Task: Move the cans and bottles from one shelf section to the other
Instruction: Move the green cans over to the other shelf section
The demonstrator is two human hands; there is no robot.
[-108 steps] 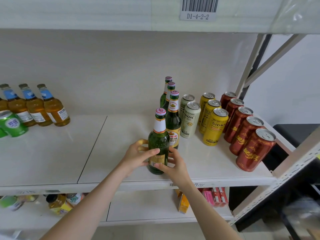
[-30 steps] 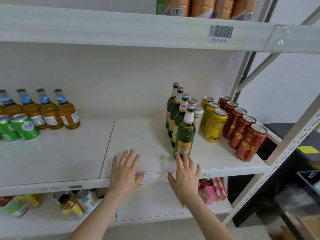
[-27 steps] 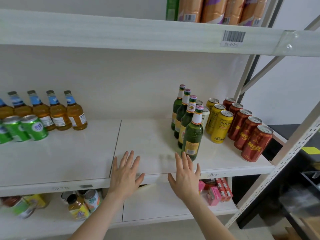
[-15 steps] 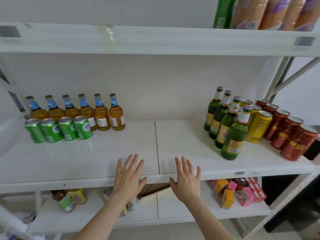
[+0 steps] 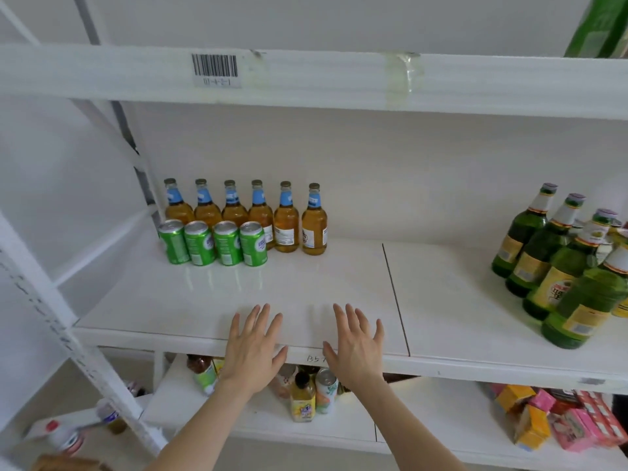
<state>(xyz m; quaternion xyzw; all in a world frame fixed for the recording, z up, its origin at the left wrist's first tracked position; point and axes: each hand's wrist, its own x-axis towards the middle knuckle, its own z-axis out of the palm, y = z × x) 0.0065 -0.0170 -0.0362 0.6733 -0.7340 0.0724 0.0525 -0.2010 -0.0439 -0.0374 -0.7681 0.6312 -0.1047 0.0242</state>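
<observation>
My left hand and right hand hover flat, fingers spread, holding nothing, over the shelf edge. Amber bottles and green cans stand back left; green bottles stand right.

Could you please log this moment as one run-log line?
left hand: open, empty | right hand: open, empty | green cans, amber bottles: left section | green bottles: right section

Illumination is bright, even and diffuse; the source cannot be determined. The white shelf board carries soft green reflections below the green cans. Shadows are faint. Wide-angle distortion bows the upright post at lower left and the frame edges. Objects at lower left are blurred; the centre is sharp.
</observation>
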